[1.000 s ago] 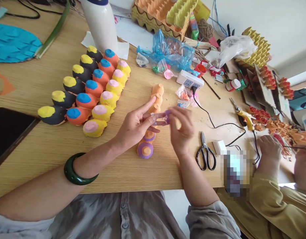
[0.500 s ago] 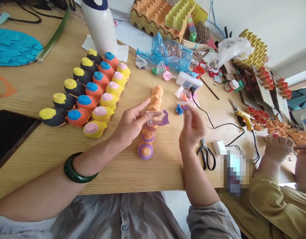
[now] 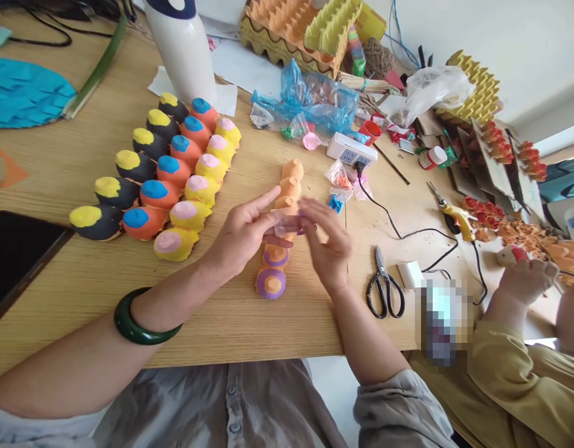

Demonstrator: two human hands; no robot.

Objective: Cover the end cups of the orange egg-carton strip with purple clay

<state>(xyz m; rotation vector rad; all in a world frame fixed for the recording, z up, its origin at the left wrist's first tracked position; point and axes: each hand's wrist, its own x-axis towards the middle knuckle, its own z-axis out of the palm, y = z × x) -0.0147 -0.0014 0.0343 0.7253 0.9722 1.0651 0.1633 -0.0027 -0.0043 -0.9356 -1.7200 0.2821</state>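
My left hand (image 3: 244, 233) holds a small clear plastic bag (image 3: 286, 225) with purple clay in it, mostly covered by fingers. At the bag's right end is my right hand (image 3: 327, 242), slightly blurred, its fingers bent together over the purple part. Beneath both hands lies an orange strip of egg-carton cups (image 3: 292, 169); its two nearest cups carry purple rings (image 3: 271, 283). Left of them stand three joined rows of painted cups, black with yellow tops (image 3: 149, 144), orange with blue tops (image 3: 180, 147) and yellow with pink tops (image 3: 203, 190).
Black-handled scissors (image 3: 385, 286) lie right of my right hand. Behind are a white power strip (image 3: 351, 149), a blue plastic bag (image 3: 315, 96) and a white bottle (image 3: 179, 53). A dark phone (image 3: 23, 258) lies at left. Another person's hand (image 3: 525, 280) is at right.
My right hand has moved left from beside the scissors to the bag, covering the purple clay that stuck out of it. My left hand stays nearly in place.
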